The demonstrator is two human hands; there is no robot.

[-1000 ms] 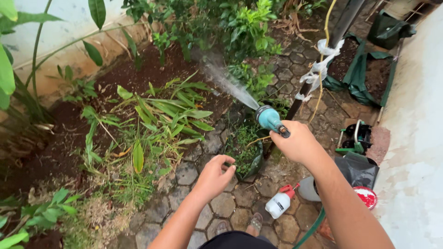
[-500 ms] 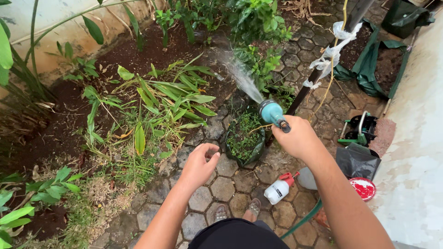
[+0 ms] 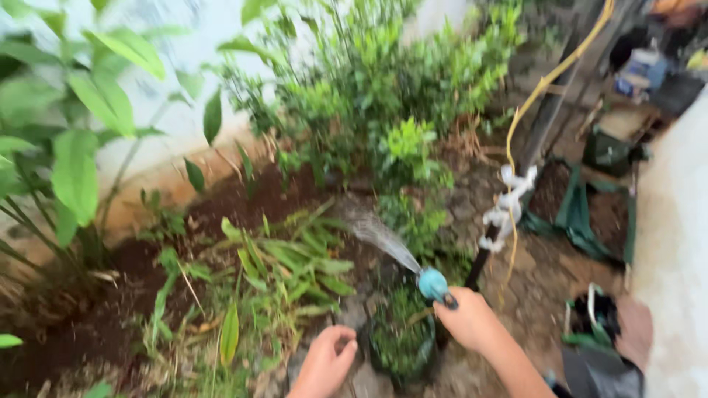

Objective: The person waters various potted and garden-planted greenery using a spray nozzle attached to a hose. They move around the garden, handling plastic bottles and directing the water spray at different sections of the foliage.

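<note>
Gripping a teal spray nozzle (image 3: 432,284), the right hand (image 3: 466,321) keeps fingers wrapped; left hand (image 3: 326,361) seems loosely curled, blurred.

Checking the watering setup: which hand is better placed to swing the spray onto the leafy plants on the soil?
The right hand: it grips the teal spray nozzle, already spraying toward those leafy plants. The left hand holds nothing, low beside the dark grow bag.

Hose nozzle (image 3: 432,284): teal head, black collar. Spray (image 3: 380,237): whitish-grey. Soil bed (image 3: 110,324): dark reddish-brown. Shrubs (image 3: 383,81): bright green. Cord (image 3: 546,81): yellow. Rag on pole (image 3: 501,206): white. Tarp (image 3: 582,214): dark green. Wall (image 3: 667,243): off-white
</note>
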